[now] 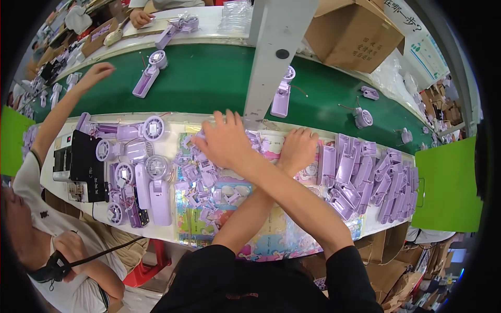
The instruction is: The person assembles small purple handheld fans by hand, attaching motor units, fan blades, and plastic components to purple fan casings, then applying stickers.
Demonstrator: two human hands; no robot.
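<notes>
My forearms cross over the bench, the right one on top. My right hand [225,140] is on the left side, over a pile of small light-purple plastic clips [206,175]. Its fingers are spread and stretched out, and I see nothing held. My left hand [298,151] lies to the right, by the bench's far edge, with its fingers curled down. Whatever might be inside them is hidden. Beside that hand are many light-purple handle shells [344,167], lying in rows. A colourful printed sheet [271,232] covers the bench under my arms.
Purple handheld fans [156,167] and a black machine [87,166] stand at left. A green conveyor belt [209,73] carries fan parts behind a metal post [271,62]. A co-worker's arm [68,104] reaches over it. A cardboard box [355,36] sits far right; green panels flank the bench.
</notes>
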